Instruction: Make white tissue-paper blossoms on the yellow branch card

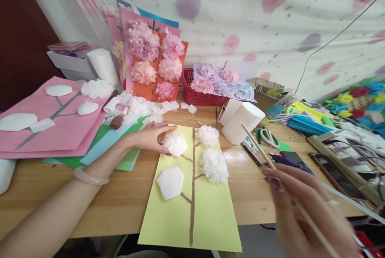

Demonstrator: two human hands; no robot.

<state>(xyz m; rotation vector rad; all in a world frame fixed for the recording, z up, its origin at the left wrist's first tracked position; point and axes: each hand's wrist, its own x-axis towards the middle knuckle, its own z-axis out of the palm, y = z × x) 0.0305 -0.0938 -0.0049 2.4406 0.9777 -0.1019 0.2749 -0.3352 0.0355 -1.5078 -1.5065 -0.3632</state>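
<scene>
Lower centre, a matt paper sheet (216, 216) bears ruffled tissue flowers (214, 166); lower right, a smooth wooden stick (257, 145); mid-frame, a glossy wood-grained table (252, 202), perforated plastic basket (203, 97).

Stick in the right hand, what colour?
Stick is pale tan; shows best in the head view.

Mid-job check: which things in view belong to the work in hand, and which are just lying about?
Seemingly in use:
wooden stick, held in the right hand
yellow sheet
upper-left white flower, at the left hand
white paper hexagon

Probably just lying about:
red basket
pink-rimmed phone
pink sheet at left
</scene>
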